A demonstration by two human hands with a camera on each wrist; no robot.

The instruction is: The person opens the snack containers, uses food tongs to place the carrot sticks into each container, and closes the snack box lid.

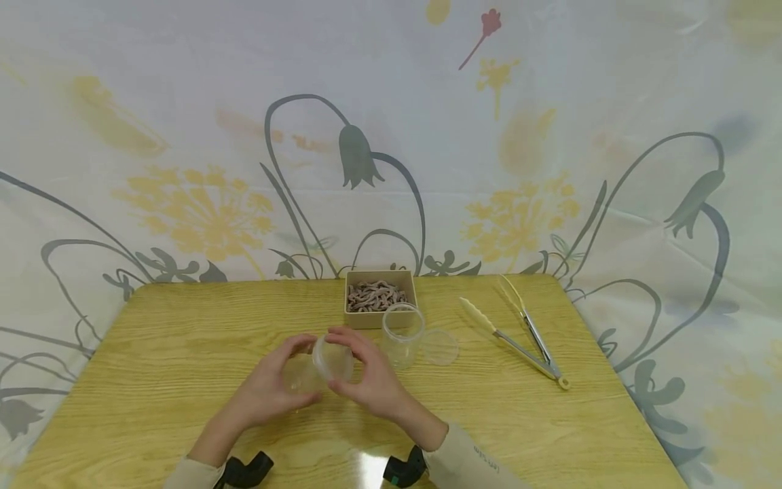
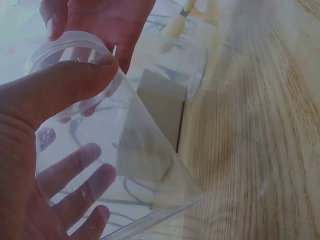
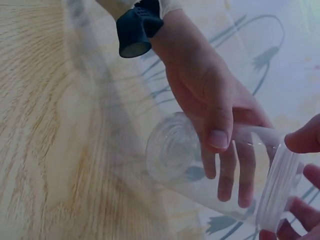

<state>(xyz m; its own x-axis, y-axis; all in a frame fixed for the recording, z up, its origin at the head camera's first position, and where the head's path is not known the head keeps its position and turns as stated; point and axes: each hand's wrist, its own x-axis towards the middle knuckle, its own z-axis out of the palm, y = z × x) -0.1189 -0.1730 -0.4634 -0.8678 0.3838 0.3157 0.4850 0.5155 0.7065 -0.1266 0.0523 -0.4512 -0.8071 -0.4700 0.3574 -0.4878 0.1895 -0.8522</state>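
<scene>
My left hand (image 1: 265, 390) grips a clear plastic jar (image 2: 145, 170), tilted on its side above the wooden table. Its fingers wrap one side of the jar and the thumb presses near the mouth. A clear screw lid (image 1: 334, 360) sits at the jar's mouth, facing right. The fingers and thumb of my right hand (image 1: 375, 384) hold the lid by its rim. In the right wrist view, the ridged lid (image 3: 278, 195) lies between the right fingertips, and the jar's round base points away from them.
Behind the right hand, a second clear jar (image 1: 400, 352) stands uncovered, with a flat clear disc-shaped lid (image 1: 441, 347) beside it. A beige box (image 1: 377, 320) at the back holds many brownish strips (image 1: 379, 297). Metal tongs (image 1: 525, 353) with cream tips lie spread at the right.
</scene>
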